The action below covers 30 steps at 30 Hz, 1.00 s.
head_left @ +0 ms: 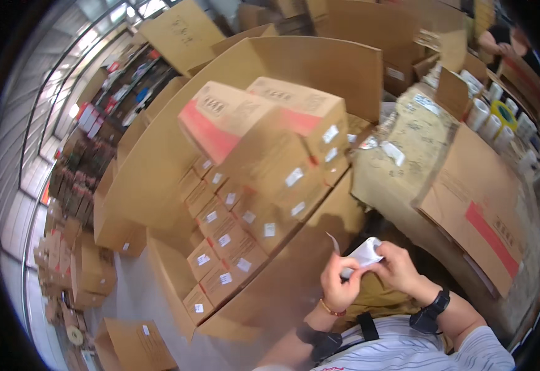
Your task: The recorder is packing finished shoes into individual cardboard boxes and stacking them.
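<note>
Just in front of my body, my right hand (395, 267) grips a small roll of white labels (366, 251) at its right end. My left hand (340, 282) closes on the roll's left end, thumb and fingers pressed together. A thin pale strip (333, 242) sticks up above the left fingers; whether it is joined to the roll I cannot tell. Beyond and to the left, a big open carton (310, 232) holds several stacked brown boxes (236, 240), many with a small white label. Two larger boxes with red bands (220, 117) lie on top.
To the right, a worn worktable (375, 170) carries a flattened red-striped carton (477, 213) and several tape rolls (491, 127). Another person (517, 46) is at the far right. An open box (135, 346) lies on the floor at lower left, with shelves (118, 99) behind.
</note>
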{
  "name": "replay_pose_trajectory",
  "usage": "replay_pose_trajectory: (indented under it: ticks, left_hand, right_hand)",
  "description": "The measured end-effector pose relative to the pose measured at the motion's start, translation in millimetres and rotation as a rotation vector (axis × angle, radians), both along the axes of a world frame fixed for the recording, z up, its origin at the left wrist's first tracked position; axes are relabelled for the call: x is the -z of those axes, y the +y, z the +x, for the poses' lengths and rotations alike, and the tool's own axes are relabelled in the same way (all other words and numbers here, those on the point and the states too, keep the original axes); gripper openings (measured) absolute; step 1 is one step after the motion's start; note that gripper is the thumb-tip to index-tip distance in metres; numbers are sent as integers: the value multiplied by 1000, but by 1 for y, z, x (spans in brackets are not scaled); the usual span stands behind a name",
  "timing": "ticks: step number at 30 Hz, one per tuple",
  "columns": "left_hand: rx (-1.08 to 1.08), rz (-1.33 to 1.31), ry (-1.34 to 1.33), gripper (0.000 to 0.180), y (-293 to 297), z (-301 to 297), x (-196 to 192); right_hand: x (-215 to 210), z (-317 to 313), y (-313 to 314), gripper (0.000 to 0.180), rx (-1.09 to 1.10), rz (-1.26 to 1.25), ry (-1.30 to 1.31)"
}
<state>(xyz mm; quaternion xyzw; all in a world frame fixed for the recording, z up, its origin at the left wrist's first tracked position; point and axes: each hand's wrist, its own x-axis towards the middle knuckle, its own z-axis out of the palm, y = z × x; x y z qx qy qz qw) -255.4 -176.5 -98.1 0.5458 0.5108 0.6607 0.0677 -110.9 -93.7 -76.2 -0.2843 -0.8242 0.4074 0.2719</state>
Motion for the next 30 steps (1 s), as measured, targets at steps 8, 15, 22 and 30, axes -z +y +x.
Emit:
replay_pose_trajectory:
  ticks: [8,15,22,30]
  left_hand:
    - [-279,-113,-222,80,8,-156,-4]
    - [-681,-341,-123,73,35,-413,42]
    - [-696,-546,-306,73,56,-516,75]
    - [-1409,-999,354,89,128,-493,80]
  right_hand:
    - [33,-23,182,27,458,-48,286]
    - [55,-42,213,33,638,-237,480]
    - [58,-44,213,29,644,-240,469]
    - [67,-26,216,34,741,-247,466]
